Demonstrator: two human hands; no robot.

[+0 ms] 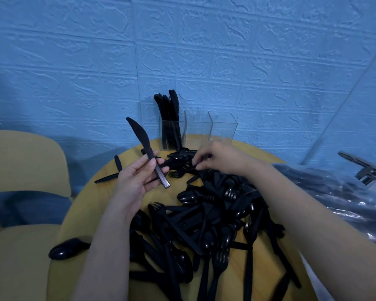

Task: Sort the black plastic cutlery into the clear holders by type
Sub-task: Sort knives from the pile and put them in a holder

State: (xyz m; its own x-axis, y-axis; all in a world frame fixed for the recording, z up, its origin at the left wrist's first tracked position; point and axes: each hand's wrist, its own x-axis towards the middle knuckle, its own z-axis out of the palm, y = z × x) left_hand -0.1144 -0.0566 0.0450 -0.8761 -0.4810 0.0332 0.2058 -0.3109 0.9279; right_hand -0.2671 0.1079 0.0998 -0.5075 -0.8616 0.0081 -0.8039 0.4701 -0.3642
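Observation:
My left hand (137,177) holds a black plastic knife (139,135) by its handle, blade tilted up and to the left. My right hand (219,157) reaches into the far edge of the pile of black cutlery (206,222), fingers curled on a piece I cannot identify. Three clear holders stand at the back of the round table (91,205): the left holder (172,135) is packed with knives, while the middle holder (197,129) and right holder (223,129) look empty.
A black spoon (65,250) lies at the table's left edge, and two knives (113,170) lie left of my left hand. A yellow chair (24,161) stands at the left. Clear plastic bags (343,198) lie at the right. A blue wall is behind.

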